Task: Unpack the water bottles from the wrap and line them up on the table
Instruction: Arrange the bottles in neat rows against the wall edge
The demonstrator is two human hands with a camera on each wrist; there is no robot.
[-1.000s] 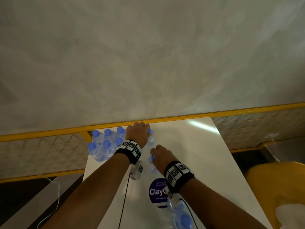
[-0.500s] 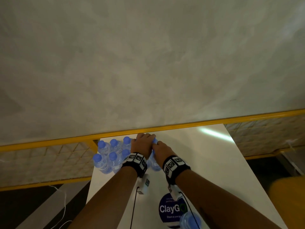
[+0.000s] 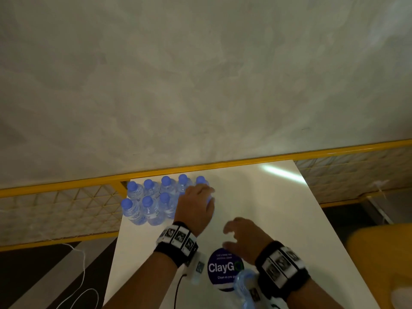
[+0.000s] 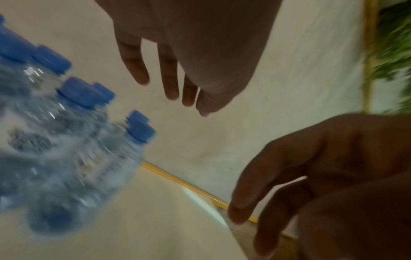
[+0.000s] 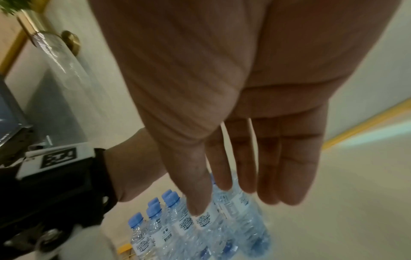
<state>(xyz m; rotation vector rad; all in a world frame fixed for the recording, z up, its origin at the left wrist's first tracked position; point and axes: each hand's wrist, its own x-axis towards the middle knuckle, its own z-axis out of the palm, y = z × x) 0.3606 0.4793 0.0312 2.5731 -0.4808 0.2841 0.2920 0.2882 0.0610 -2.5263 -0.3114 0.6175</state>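
Several clear water bottles (image 3: 153,199) with blue caps stand in two rows at the far left corner of the white table (image 3: 267,208). My left hand (image 3: 200,192) hovers over the right end of the front row and hides the bottles there. In the left wrist view its fingers (image 4: 171,84) are straight and hold nothing, with the bottles (image 4: 73,140) blurred to their left. My right hand (image 3: 229,235) is nearer me over bare table, fingers relaxed and empty; its palm (image 5: 244,193) faces the bottles (image 5: 189,228). More wrapped bottles (image 3: 244,284) lie at the near edge.
A round blue ClayGo sticker (image 3: 223,267) is on the table near me. A yellow rail (image 3: 223,162) and a grey wall run behind the table. A yellow seat (image 3: 383,253) stands at the right. A white cable (image 3: 82,275) lies on the floor at the left.
Both hands were together at the right end of the bottle rows. My right hand has since let go and drawn back toward me, while my left hand stays over the bottles.
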